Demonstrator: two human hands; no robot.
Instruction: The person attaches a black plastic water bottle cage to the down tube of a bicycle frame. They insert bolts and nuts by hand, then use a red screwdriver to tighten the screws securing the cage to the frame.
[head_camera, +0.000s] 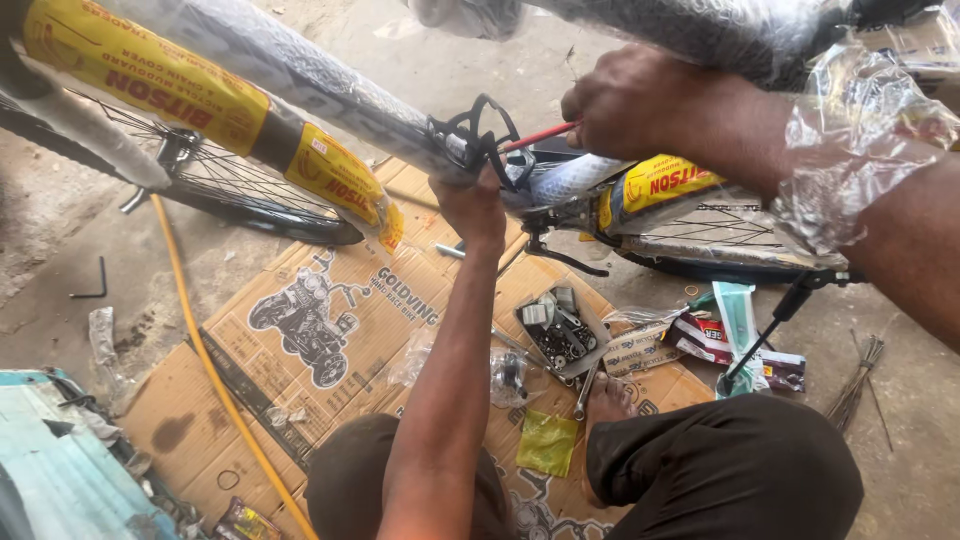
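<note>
Bottle cage (478, 140), black wire, sits on the wrapped frame tube (300, 85) at upper centre. Left hand (472, 212) pinches it from below, fingers closed on cage and tube. Right hand (625, 105) fists a red-handled screwdriver (540, 135) pointing left into it. Risks: tip slips off the screw and jabs the left fingers; cage rotates on slick wrap; screw drops among the parts on the cardboard (330, 330).

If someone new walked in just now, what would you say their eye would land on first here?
Most likely the bicycle frame tube in bubble wrap and yellow labels, crossing the top. At its middle, the left hand steadies a black bottle cage, while the right hand works a red-handled tool at it. Below lies flattened cardboard bearing a small box of hardware.
</note>
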